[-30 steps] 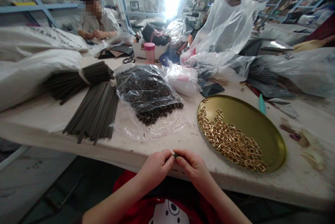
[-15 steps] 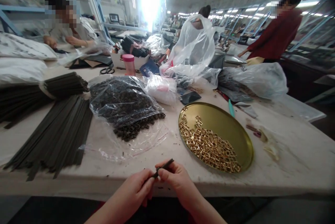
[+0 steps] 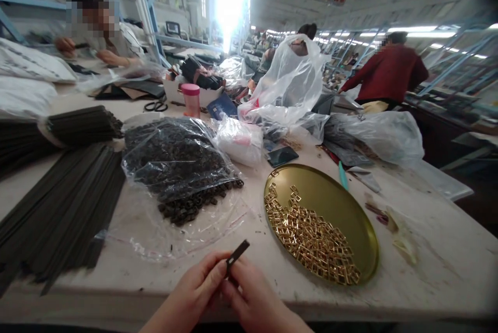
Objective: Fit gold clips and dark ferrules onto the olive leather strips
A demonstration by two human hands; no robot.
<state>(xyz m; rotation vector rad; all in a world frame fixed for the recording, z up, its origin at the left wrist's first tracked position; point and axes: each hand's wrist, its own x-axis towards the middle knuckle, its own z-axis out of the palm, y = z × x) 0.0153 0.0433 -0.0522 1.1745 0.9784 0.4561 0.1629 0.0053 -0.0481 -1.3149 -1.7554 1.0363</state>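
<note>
My left hand (image 3: 196, 291) and my right hand (image 3: 254, 299) meet at the near table edge, both pinching a thin dark strip (image 3: 237, 252) whose free end points up and right. Just beyond lies a clear bag of small dark loops (image 3: 175, 159), some spilled at its mouth (image 3: 194, 206). To the right sits a round gold tray (image 3: 350, 208) with several small gold buckles (image 3: 311, 237) heaped on its near side. Loose dark strips (image 3: 58, 213) lie fanned on the left, behind them a bound bundle (image 3: 83, 123).
A pink cup (image 3: 191, 99), scissors (image 3: 155, 106), a phone (image 3: 282, 155) and clear plastic bags (image 3: 290, 81) crowd the far table. A person (image 3: 97, 27) works at the far left; another in a red top (image 3: 389, 73) stands at the right. Scraps (image 3: 392, 219) lie right of the tray.
The view has tilted up from my lap to the table. My hands went from pinching a small piece to holding a dark strip, now raised with its end sticking up.
</note>
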